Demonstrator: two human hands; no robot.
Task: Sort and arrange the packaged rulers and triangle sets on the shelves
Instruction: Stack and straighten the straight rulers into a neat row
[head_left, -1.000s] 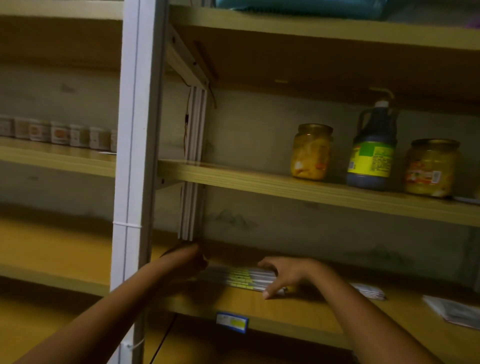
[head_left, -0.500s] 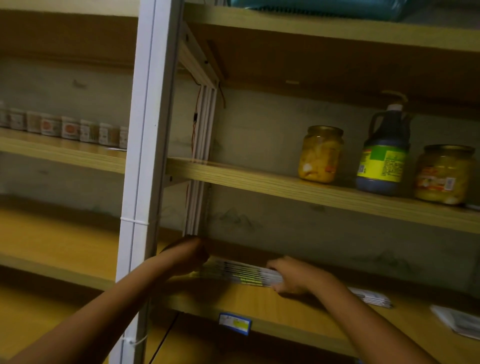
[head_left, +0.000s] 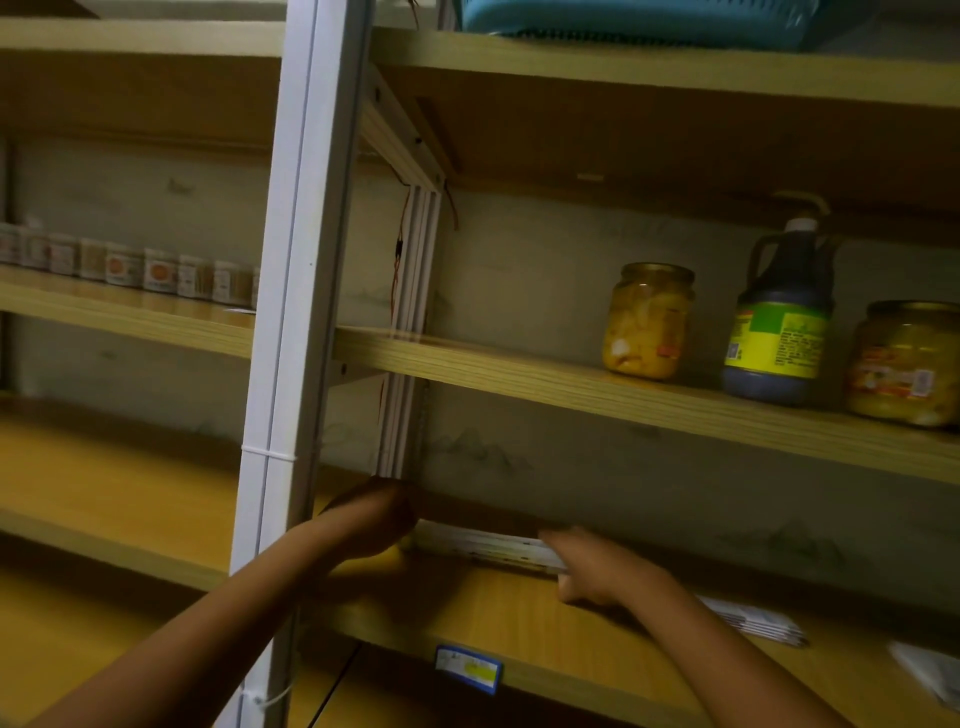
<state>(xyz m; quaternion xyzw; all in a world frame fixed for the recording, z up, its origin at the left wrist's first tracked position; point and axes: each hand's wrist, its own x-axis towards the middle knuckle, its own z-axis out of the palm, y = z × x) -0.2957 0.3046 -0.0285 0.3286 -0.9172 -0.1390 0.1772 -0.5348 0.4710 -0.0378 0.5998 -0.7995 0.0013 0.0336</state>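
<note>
Two hands, left hand (head_left: 382, 519) and right hand (head_left: 589, 566), fingers curled onto opposite ends of a flat white packaged ruler stack (head_left: 483, 546) at the back of the lower wooden shelf (head_left: 519, 623); likely light, stiff, slippery film, best held by the ends.
</note>
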